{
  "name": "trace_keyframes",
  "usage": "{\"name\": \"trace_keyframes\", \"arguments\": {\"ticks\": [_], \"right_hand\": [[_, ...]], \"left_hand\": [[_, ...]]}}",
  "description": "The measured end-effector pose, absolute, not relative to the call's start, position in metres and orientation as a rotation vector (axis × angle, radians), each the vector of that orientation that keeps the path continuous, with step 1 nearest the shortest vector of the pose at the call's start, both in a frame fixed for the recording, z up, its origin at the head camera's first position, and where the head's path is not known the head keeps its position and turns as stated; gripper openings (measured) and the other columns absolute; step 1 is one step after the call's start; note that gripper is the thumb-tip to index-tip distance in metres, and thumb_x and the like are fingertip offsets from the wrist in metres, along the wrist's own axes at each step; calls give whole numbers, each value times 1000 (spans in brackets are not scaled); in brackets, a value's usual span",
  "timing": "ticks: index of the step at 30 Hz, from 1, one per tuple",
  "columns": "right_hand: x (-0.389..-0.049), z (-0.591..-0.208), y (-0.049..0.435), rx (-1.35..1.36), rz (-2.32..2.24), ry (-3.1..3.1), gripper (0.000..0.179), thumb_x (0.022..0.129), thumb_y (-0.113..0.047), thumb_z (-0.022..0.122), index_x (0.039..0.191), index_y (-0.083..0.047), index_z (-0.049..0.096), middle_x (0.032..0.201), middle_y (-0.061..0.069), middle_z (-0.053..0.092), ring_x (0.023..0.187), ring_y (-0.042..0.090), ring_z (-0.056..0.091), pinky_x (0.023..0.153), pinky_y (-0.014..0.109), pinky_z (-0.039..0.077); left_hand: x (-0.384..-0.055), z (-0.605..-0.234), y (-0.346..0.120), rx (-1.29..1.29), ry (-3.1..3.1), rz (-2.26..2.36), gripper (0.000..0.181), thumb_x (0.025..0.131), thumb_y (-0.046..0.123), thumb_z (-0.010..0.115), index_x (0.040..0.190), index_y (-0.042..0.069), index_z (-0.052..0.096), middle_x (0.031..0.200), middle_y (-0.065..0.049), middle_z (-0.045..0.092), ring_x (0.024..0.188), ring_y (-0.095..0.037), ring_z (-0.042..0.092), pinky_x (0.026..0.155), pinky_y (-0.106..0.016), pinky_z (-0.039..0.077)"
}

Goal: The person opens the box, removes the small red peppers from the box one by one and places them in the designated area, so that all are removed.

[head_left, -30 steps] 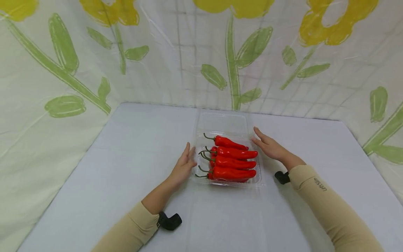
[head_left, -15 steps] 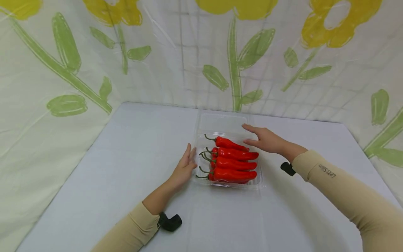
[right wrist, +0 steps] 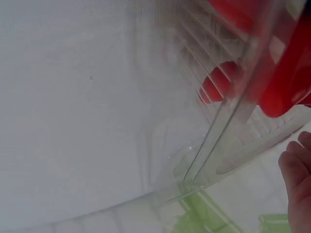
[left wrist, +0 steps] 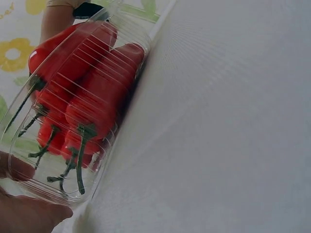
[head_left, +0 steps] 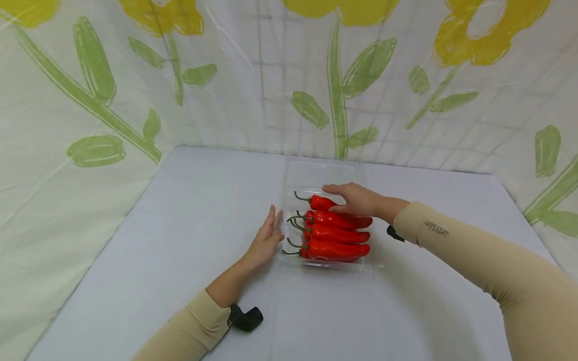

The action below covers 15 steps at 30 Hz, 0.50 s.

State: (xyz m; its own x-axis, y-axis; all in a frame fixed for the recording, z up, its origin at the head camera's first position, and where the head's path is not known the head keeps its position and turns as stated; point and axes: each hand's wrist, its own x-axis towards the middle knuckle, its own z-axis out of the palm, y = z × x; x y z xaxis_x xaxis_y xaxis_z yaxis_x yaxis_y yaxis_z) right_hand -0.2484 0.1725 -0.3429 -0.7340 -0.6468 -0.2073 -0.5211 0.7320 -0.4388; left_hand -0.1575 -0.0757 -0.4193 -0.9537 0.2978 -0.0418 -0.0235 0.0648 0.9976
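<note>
A clear plastic clamshell box lies open on the table, holding several red chili peppers with green stems pointing left. My left hand rests along the box's left wall, its fingers extended; in the left wrist view the thumb lies right at the rim by the stems. Over the farthest pepper reaches my right hand, thumb on the near side and fingers on the far side, spread apart. The right hand covers that pepper's tip. In the right wrist view its fingers show beside the box wall.
The box's clear lid lies folded back behind it, near the table's rear edge. A white cover spreads over the table. Behind hangs a curtain with painted yellow flowers. Black wrist cameras sit under the sleeves.
My right hand has moved left from beside the box's right wall to over the farthest pepper. The left hand stays at the left wall, and the peppers have not moved.
</note>
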Motion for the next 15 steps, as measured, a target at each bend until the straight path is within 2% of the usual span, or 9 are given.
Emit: {"name": "trace_keyframes", "arguments": {"ticks": [9, 15], "right_hand": [[-263, -337, 166, -929, -487, 2450, 66, 84, -12, 66, 143, -10, 38, 150, 11, 35, 138, 33, 31, 104, 45, 40], [-267, -333, 159, -984, -394, 2383, 70, 82, -4, 66, 145, -11, 35, 153, 10, 28, 140, 35, 27, 106, 50, 36]], "left_hand": [[-159, -421, -76, 282, 2078, 2001, 75, 85, -9, 31, 147, -1, -10, 155, -22, 7, 144, -30, 0, 116, -47, 1], [-159, -421, -75, 289, 2067, 2008, 74, 85, -10, 31, 147, -2, -10, 154, -22, 7, 144, -30, 1, 116, -48, 1]]}}
